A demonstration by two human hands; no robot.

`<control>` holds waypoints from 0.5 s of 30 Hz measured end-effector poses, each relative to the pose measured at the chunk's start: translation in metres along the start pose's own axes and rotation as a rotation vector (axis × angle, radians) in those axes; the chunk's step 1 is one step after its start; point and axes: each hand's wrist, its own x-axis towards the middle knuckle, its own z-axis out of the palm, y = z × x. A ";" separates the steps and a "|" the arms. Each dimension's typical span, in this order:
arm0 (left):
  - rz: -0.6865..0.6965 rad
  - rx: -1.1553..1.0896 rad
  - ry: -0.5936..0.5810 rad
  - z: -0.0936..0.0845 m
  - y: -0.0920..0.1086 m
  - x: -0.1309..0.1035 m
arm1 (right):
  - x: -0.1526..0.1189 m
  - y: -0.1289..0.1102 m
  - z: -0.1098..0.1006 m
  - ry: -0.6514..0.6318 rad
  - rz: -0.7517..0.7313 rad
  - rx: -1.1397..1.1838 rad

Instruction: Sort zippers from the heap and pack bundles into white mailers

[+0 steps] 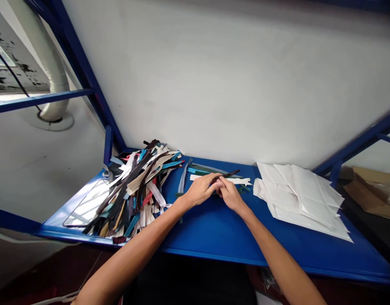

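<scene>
My left hand (pixel 201 188) and my right hand (pixel 229 193) meet over the middle of the blue table. The fingers of both are closed in a pinch on a dark zipper (pixel 233 173), whose end sticks out to the right past the fingertips. Most of it is hidden by my hands. Beneath and behind them lie a white zipper (pixel 242 181) and several green, blue and grey ones, spread roughly crosswise. A grey zipper (pixel 183 176) lies lengthwise just left of these.
A large tangled heap of zippers (pixel 140 186) in many colours covers the table's left part, partly over a flat, shiny rectangular panel (pixel 87 205). White plastic bags (pixel 299 195) lie stacked at right. Blue frame posts (pixel 83 72) and a white wall (pixel 214 84) bound the blue table (pixel 214 233).
</scene>
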 end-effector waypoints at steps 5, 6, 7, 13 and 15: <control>-0.040 0.084 0.082 0.005 -0.008 0.001 | -0.001 -0.010 -0.004 -0.046 -0.060 -0.045; -0.051 0.157 0.087 0.006 -0.010 0.002 | 0.000 -0.013 -0.004 -0.031 -0.073 -0.072; -0.062 0.221 0.092 0.008 -0.012 0.003 | 0.001 -0.015 -0.003 -0.006 -0.082 -0.099; -0.100 0.147 0.276 0.003 -0.016 0.008 | 0.006 -0.011 -0.011 0.182 -0.106 -0.316; -0.176 0.052 0.450 -0.013 -0.019 0.009 | 0.007 -0.002 -0.029 0.258 -0.041 -0.386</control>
